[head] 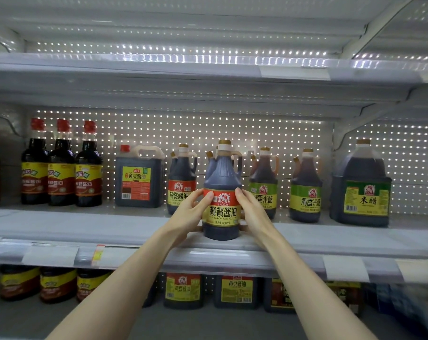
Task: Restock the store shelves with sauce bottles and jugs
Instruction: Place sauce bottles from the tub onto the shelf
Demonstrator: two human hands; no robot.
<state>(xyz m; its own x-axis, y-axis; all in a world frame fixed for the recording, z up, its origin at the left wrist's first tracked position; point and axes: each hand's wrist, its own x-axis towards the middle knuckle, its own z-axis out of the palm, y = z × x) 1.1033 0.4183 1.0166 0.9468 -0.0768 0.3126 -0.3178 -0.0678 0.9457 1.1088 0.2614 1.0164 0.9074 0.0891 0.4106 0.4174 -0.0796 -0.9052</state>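
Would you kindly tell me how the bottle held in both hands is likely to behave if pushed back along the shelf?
The bottle is filled dark to the neck, so it is probably heavy for its size. Its wide base suggests it would slide rather than tip.

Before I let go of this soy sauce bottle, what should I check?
1. Bottle upright: ok. The soy sauce bottle stands straight.
2. Base on the shelf: ok, though it sits close to the front edge.
3. Label facing out: ok, the front label is square to you.
4. Grip: ok. The left hand and right hand hold its two sides.
5. In line with the row: not ok. It stands well forward of the matching bottle to its left.
6. Cap in place: ok. How tightly it is closed: cannot tell.
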